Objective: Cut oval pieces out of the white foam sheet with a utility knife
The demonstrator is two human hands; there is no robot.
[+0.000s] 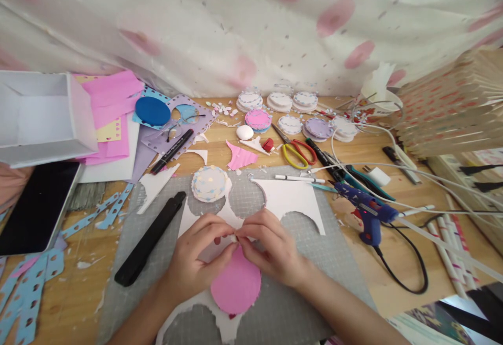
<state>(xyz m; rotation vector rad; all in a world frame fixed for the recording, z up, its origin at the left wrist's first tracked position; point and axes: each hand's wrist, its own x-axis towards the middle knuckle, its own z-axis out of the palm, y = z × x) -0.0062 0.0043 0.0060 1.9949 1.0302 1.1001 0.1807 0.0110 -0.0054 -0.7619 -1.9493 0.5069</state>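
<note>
My left hand and my right hand meet over the upper edge of a pink round disc. Between their pinched fingertips is a small whitish piece, too small to name and partly hidden by the fingers. Beneath the disc lies a white sheet with round holes cut out, on a grey cutting mat. Just beyond my left hand sits a white disc with a blue and cream decorated edge. Left of that hand is a long black tool, probably a cutter.
A blue glue gun with a cable stands at the right, near pliers and scissors. Several decorated discs line the back. Leftward are a black marker, a phone, a white box and paper strips.
</note>
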